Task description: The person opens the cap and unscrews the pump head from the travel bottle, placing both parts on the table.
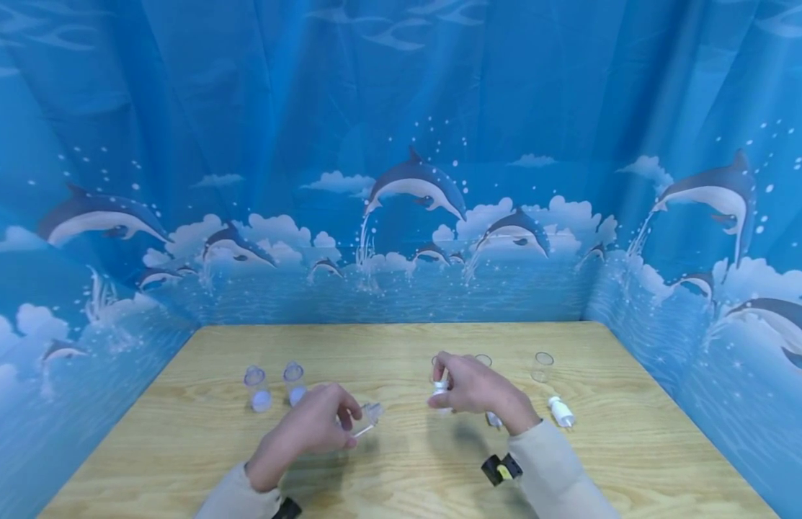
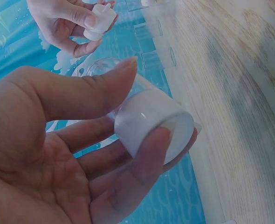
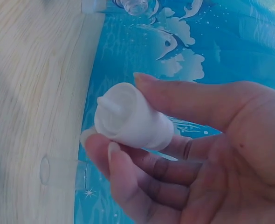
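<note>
In the head view my left hand point(image 1: 316, 422) holds a small clear bottle point(image 1: 372, 413) tilted over the front middle of the table. Close up in the left wrist view, thumb and fingers grip this bottle around its white base point(image 2: 149, 123). To the right, my right hand point(image 1: 475, 389) pinches a white plastic pump piece point(image 1: 440, 389) above the table. The right wrist view shows that pump piece point(image 3: 133, 116) with a thin stem standing in its hollow end. The two held parts are apart, and fingers cover some of each.
Two clear bottles with white bottoms, one point(image 1: 258, 389) beside the other point(image 1: 295, 383), stand upright at left. On the right are several clear cups, one point(image 1: 542, 367) uncovered and others partly behind my right hand. White pump pieces point(image 1: 560, 412) lie near them. A dolphin-print curtain point(image 1: 401, 180) surrounds the wooden table point(image 1: 401, 476).
</note>
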A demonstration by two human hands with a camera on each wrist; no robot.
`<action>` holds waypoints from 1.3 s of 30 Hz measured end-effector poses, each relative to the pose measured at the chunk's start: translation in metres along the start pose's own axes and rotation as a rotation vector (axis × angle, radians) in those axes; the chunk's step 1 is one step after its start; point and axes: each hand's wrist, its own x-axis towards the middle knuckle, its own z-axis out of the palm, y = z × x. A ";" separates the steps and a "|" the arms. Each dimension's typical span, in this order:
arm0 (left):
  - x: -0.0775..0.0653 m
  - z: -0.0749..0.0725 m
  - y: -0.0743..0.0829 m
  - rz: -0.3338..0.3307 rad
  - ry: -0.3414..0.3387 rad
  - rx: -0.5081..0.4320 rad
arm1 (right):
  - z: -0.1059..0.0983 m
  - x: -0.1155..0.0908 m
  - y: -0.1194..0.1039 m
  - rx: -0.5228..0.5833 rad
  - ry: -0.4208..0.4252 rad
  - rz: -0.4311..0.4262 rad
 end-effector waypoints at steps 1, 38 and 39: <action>0.000 0.000 0.000 -0.004 -0.004 -0.002 | 0.000 0.000 0.001 -0.007 0.002 0.003; -0.002 0.001 0.000 0.022 0.003 0.004 | 0.027 0.019 0.022 -0.104 0.068 0.053; -0.002 0.001 -0.001 0.024 0.004 0.005 | 0.027 0.020 0.021 -0.102 0.063 0.060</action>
